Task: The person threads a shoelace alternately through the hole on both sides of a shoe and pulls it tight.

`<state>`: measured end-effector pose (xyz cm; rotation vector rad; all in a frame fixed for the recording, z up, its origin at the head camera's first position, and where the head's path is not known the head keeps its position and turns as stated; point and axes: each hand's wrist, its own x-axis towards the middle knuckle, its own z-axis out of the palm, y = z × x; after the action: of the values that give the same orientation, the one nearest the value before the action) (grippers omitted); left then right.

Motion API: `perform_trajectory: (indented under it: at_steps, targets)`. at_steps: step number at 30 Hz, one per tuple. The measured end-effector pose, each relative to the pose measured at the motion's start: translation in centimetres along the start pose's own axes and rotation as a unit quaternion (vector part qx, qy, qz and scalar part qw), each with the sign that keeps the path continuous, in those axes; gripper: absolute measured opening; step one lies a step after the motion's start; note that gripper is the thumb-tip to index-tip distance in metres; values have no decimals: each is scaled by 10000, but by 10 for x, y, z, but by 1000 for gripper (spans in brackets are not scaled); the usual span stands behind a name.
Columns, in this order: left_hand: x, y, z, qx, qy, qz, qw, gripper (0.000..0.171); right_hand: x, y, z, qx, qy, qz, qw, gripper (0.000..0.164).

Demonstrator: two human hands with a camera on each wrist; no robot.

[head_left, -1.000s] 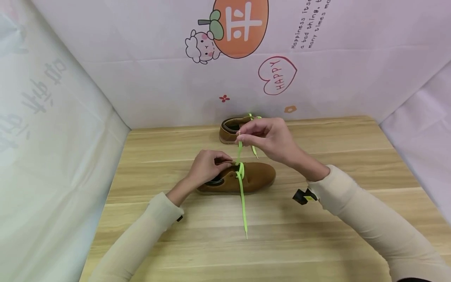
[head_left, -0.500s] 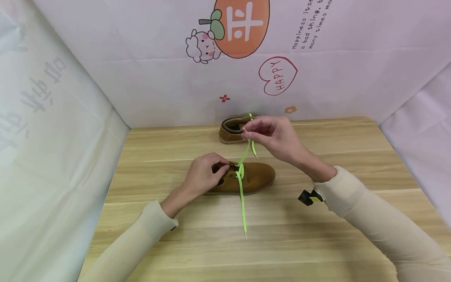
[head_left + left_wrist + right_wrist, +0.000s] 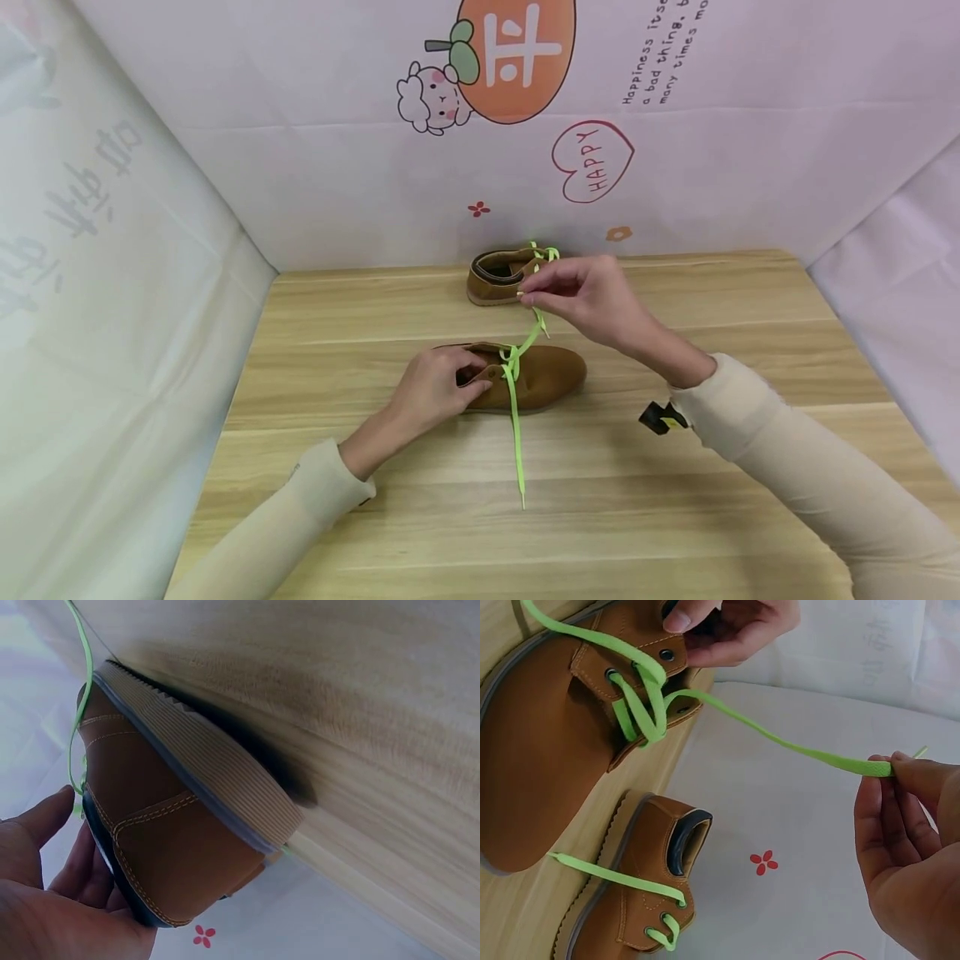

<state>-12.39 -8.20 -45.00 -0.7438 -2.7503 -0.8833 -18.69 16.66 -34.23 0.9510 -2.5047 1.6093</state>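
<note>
A brown leather shoe (image 3: 555,379) lies toe to the right on the wooden table, laced in bright green through its lower eyelets. My left hand (image 3: 435,379) holds its near side at the opening, with the thumb (image 3: 679,619) on the outside of the eyelet flap and the fingers reaching inside. Between thumb and fingertips, my right hand (image 3: 592,296) pinches the green shoelace (image 3: 757,727) close to its tip. This end runs up from the far flap of the shoe. The lace's other end (image 3: 517,450) trails over the near side onto the table.
Behind, against the back sheet, stands a second brown shoe (image 3: 491,292) with green laces, partly hidden by my right hand. White printed sheets (image 3: 337,183) rise behind and beside the wooden table (image 3: 315,317).
My right hand has moved slightly right with the lace tip, and the lace now slants right. My left hand has shifted from the far flap toward the near side of the opening.
</note>
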Motion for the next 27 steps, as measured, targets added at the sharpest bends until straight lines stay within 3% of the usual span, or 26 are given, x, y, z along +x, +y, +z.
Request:
perform_trajectory:
  at_steps: [6, 12, 21, 27]
  targets:
    - [-1, -1, 3, 157, 69, 27, 9998, 13, 0, 9, 5, -725, -83, -470, 9962, 14]
    - [-1, -3, 5, 2, 217, 142, 9997, 10, 0, 19, 14, -1394, -299, -1161, 9829, 14]
    - [-3, -4, 10, 133, 578, 629, 9963, 10, 1, 27, 30, -2023, -794, -1730, 9607, 11]
    - [-6, -4, 15, 321, 829, 1064, 9903, 14, -4, 34, 39, -2328, -1104, -1876, 9479, 13]
